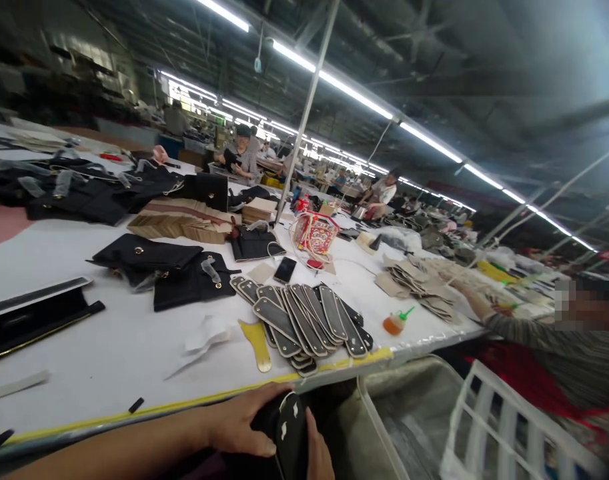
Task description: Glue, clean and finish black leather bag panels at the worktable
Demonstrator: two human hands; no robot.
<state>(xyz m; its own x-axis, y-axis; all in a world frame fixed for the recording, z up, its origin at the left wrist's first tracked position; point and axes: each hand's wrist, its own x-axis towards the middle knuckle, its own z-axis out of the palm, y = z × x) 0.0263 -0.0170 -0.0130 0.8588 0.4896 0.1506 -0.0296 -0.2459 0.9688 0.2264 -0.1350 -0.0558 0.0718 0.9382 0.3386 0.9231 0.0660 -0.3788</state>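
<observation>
Low in the view, at the table's front edge, my left hand (237, 420) grips a black bag (293, 443), its thumb pressed on the near side and its fingers over the top. Two white marks show on the bag's narrow, rounded end. Along its right side my right hand (318, 452) is closed against it; most of those fingers are out of sight. Just beyond lies a spread pile of dark, pale-edged oblong panels (304, 317) with small metal studs. A yellow curved piece (257, 343) rests to the left of that pile.
Black bags (184, 267) and a phone (285, 269) lie on the white table (109, 353). A bottle of orange liquid (395, 323) stands near the right edge. Below are a bin (379, 427) and a white plastic rack (514, 427). A co-worker's striped sleeve (529, 333) reaches in at right.
</observation>
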